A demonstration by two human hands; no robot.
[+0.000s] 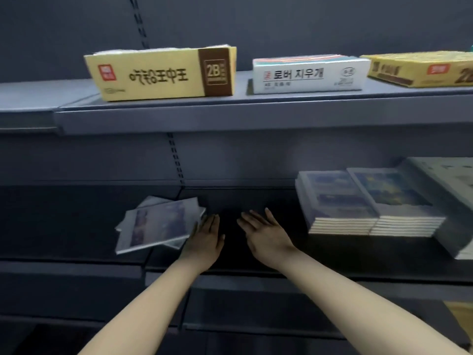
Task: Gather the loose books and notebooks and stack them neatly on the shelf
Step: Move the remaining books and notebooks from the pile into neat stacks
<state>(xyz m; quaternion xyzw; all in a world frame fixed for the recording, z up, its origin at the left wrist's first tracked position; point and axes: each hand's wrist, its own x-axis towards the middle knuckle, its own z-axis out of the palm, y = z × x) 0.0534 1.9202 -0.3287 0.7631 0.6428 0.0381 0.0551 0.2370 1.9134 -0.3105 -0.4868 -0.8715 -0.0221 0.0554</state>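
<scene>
On the dark middle shelf [256, 198] our two hands reach in side by side, palms down. Our left hand [206, 239] has its fingers [213, 222] straight and close together, holding nothing, and its outer edge lies right against the loose notebooks [158, 226]; the blur keeps us from telling whether skin meets cover. Our right hand [266, 237] is just beside it over bare shelf, fingers straight and a little spread, also holding nothing.

The loose notebooks sit toward the left of this shelf, a few thin ones askew on each other with corners fanned out, well apart from the neat stacks [340, 203] at the right. Those stand in two piles, touching, with page edges flush to the front; a further pile [450, 190] runs out of view beyond them.

We judge the gathering step is only beginning. The left hand seems set at the near edge to get under or slide the heap, and the right is kept free to take the other side and square the covers. The fanned corners will likely slip unless both hands close on them together.

Above, on the upper shelf [179, 116], a yellow box [158, 75], a white box [307, 74] and a second yellow box [422, 70] lie flat; we leave them alone.
</scene>
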